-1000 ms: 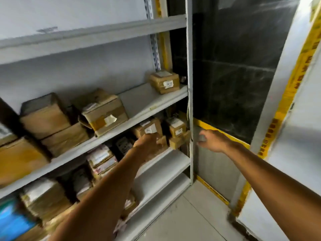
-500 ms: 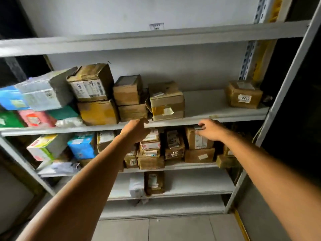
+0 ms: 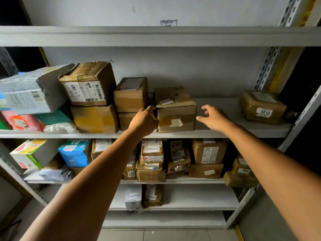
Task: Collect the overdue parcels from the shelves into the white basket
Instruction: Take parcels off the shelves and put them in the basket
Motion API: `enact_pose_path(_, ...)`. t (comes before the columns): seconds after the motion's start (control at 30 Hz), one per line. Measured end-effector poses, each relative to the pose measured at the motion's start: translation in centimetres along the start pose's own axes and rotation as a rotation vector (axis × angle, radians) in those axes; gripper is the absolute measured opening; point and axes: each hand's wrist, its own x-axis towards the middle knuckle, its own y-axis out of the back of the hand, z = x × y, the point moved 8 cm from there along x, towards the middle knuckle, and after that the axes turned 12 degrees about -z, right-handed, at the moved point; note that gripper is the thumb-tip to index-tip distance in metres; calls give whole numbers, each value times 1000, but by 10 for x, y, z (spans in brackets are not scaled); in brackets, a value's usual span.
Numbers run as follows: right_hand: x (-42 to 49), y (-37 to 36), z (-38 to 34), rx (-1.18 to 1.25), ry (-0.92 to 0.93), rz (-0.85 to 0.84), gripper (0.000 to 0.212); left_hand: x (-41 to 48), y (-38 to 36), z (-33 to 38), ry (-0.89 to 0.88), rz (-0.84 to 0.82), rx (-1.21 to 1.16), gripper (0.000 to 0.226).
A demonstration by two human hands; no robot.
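- Noted left hand (image 3: 144, 121), grip curled round left front edge of brown cardboard box with yellow tape patch (image 3: 176, 115), on grey metal shelf (image 3: 225, 133).
- Noted right hand (image 3: 214, 117) just right of same box, grip spread, apart from it; judged poised to clamp opposite side for two-handed lift.
- Read "0410" on small tape-wrapped brown parcel (image 3: 263, 106), far right of shelf.
- Read handwritten "1180", uncertainly, on dented brown carton (image 3: 88, 84), upper left.
- Saw no white basket in view.

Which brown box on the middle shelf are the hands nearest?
The box with yellow tape and a white sticker on its front: the left hand is at its left edge, the right hand open beside its right. The 0410 box sits apart.
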Motion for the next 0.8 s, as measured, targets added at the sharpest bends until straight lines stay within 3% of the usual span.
enact_pose_path(0.27, 36, 4, -15, 88, 95, -3, 65, 36, -5, 17, -87, 10, -45, 70)
enact_pose_path(0.47, 44, 14, 7, 240, 127, 70, 53, 48, -17, 19, -42, 66, -211, 62)
enact_pose_path(0.8, 26, 17, 29, 306, 188, 87, 66, 42, -41, 27, 2, 121, -403, 73)
